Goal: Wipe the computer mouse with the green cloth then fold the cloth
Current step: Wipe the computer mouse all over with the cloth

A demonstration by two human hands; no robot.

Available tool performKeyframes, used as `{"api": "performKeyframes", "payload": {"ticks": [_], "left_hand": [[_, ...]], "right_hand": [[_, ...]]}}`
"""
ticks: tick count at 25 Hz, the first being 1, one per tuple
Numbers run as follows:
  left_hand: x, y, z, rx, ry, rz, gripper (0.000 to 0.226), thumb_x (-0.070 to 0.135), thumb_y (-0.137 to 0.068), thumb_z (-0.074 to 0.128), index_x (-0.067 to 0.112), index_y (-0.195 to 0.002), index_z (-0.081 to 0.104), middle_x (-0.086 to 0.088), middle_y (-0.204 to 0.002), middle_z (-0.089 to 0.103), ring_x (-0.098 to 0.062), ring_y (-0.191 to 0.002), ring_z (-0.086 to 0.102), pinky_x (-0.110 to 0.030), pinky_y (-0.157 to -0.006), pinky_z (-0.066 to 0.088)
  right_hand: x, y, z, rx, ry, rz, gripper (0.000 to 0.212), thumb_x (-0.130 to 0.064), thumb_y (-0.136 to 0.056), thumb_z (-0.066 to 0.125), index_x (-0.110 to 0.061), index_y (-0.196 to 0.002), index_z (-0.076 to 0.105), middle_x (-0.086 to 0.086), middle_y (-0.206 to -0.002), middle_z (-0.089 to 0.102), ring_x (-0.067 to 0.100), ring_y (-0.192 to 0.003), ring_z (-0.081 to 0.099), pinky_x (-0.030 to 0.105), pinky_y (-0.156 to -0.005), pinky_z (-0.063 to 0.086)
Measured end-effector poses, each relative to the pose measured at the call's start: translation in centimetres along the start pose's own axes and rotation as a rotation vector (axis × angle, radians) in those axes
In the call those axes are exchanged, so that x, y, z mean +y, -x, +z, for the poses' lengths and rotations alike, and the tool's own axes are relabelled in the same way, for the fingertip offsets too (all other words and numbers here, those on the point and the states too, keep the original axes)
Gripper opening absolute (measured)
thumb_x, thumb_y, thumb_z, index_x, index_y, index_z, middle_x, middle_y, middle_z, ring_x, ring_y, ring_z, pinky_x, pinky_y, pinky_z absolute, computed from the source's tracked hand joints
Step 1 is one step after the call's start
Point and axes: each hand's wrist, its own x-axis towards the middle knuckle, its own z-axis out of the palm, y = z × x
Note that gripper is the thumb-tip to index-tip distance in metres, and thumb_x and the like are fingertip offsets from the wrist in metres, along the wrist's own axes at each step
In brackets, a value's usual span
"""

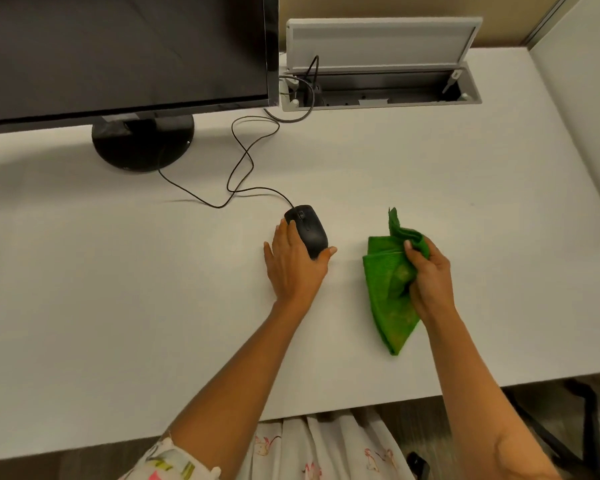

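Note:
A black wired computer mouse rests on the white desk near the middle. My left hand grips it from behind, fingers along its left side and thumb on its right. To the right, the green cloth is bunched and partly lifted, its lower end hanging down to the desk. My right hand is closed around the cloth's upper part, a few centimetres right of the mouse.
The mouse's black cable loops back toward the monitor and its round stand at the back left. An open cable box with raised lid sits at the back. A partition wall stands on the right.

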Motion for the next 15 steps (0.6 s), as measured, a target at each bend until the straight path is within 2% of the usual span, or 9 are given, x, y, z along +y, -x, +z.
{"api": "performKeyframes", "payload": {"ticks": [3, 6, 9, 11, 13, 15], "left_hand": [[0.8, 0.3, 0.6, 0.116, -0.11, -0.033, 0.085, 0.058, -0.073, 0.069, 0.011, -0.136, 0.038, -0.013, -0.137, 0.043, -0.03, -0.126, 0.042, -0.051, -0.116, 0.019], [0.1, 0.6, 0.5, 0.158, -0.194, 0.031, 0.07, 0.049, -0.08, 0.067, 0.012, -0.134, 0.042, -0.011, -0.137, 0.045, -0.028, -0.125, 0.045, -0.053, -0.116, 0.019], [-0.3, 1.8, 0.3, 0.192, -0.214, 0.09, 0.062, 0.041, -0.086, 0.063, 0.01, -0.135, 0.044, -0.011, -0.141, 0.046, -0.027, -0.13, 0.044, -0.053, -0.117, 0.017], [-0.3, 2.8, 0.5, 0.197, -0.248, 0.178, 0.062, 0.037, -0.09, 0.058, 0.006, -0.14, 0.04, -0.013, -0.148, 0.041, -0.027, -0.137, 0.037, -0.052, -0.117, 0.018], [-0.3, 3.9, 0.9, 0.127, -0.342, 0.241, 0.066, 0.04, -0.095, 0.046, 0.004, -0.147, 0.026, -0.014, -0.156, 0.026, -0.026, -0.145, 0.021, -0.05, -0.119, 0.015], [-0.6, 4.9, 1.4, 0.034, -0.403, 0.237, 0.073, 0.045, -0.096, 0.038, 0.004, -0.15, 0.011, -0.014, -0.159, 0.012, -0.024, -0.148, 0.007, -0.048, -0.12, 0.008]], "right_hand": [[-1.9, -2.1, 0.5, -0.074, 0.212, -0.111, 0.021, -0.011, -0.091, 0.059, -0.018, -0.108, 0.07, 0.006, -0.101, 0.07, 0.019, -0.095, 0.066, 0.033, -0.084, 0.055], [-3.3, -4.6, 2.7, -0.205, 0.528, -0.307, 0.029, -0.002, -0.09, 0.055, -0.017, -0.11, 0.069, 0.004, -0.106, 0.07, 0.014, -0.098, 0.063, 0.025, -0.086, 0.049], [-3.9, -6.8, 6.2, -0.361, 0.873, -0.555, 0.037, 0.005, -0.084, 0.052, -0.017, -0.108, 0.071, 0.004, -0.11, 0.07, 0.018, -0.104, 0.061, 0.023, -0.091, 0.044], [-3.9, -8.0, 8.9, -0.491, 1.1, -0.739, 0.038, 0.005, -0.082, 0.053, -0.016, -0.108, 0.07, 0.006, -0.111, 0.071, 0.025, -0.106, 0.06, 0.028, -0.092, 0.045], [-3.6, -8.5, 11.0, -0.651, 1.274, -0.885, 0.035, -0.001, -0.084, 0.054, -0.017, -0.112, 0.069, 0.007, -0.117, 0.068, 0.027, -0.111, 0.058, 0.038, -0.095, 0.046], [-2.6, -8.2, 12.2, -0.794, 1.384, -0.921, 0.036, -0.012, -0.086, 0.054, -0.019, -0.12, 0.064, 0.007, -0.127, 0.063, 0.026, -0.119, 0.054, 0.043, -0.101, 0.043]]}}
